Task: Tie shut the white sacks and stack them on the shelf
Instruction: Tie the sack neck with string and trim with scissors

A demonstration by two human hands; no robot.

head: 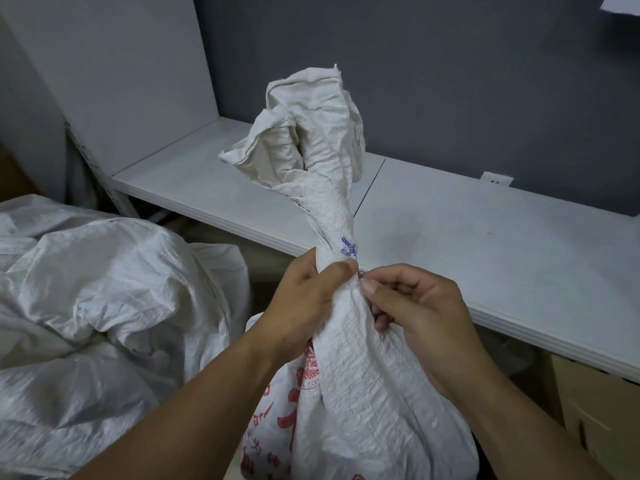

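My left hand (306, 299) grips the woven sack's (346, 393) twisted neck; my right hand (420, 313), fingers curled, pinches a thin tie against it.

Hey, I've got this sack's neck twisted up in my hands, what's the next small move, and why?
The left hand holds the sack by its neck, twisted tight. The right hand pinches what looks like a thin dark strand beside it, and no knot shows yet. So probably wind that strand once round the neck, just above the left grip.
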